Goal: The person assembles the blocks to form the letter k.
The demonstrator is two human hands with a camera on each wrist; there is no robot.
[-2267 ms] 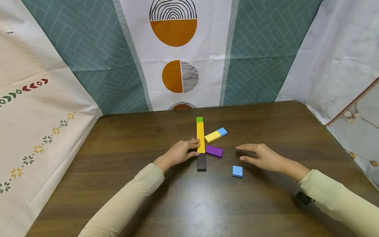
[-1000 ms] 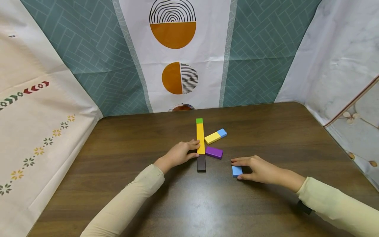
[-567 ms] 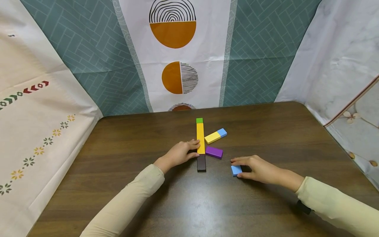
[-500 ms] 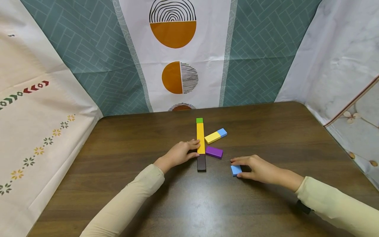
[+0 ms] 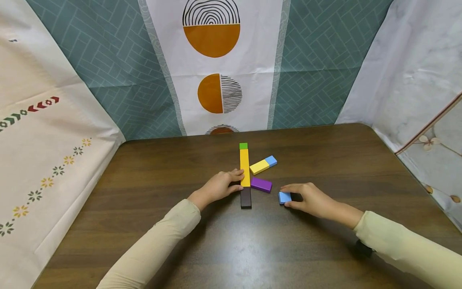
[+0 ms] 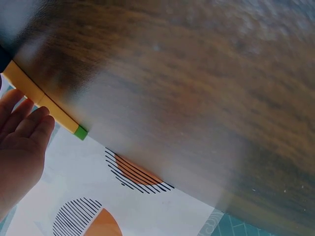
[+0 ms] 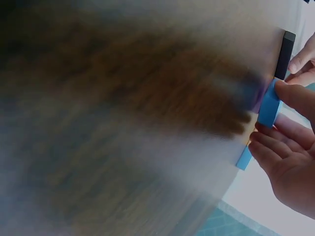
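A straight row of flat blocks lies on the table: a green block [image 5: 243, 145] at the far end, orange blocks [image 5: 244, 158] in the middle, a black block [image 5: 246, 198] nearest me. Fingertips of my left hand [image 5: 218, 187] touch the row's left side, and the left wrist view shows those fingers lightly bent against the orange blocks [image 6: 60, 115]. My right hand [image 5: 315, 200] pinches a blue block [image 5: 284, 198] between thumb and fingers. In the right wrist view this blue block [image 7: 269, 104] is seen edge-on, close above the table.
A purple block [image 5: 261, 185] lies beside the row, between it and my right hand. Behind it, a yellow block [image 5: 260, 166] and a smaller blue block [image 5: 271, 161] lie end to end at a slant. Patterned cloths [image 5: 317, 72] hang around the brown table [image 5: 162, 160].
My right hand has come down onto the blue block, taken hold of it and shifted it a little away from me and left, toward the purple block. My left hand has stayed in place.
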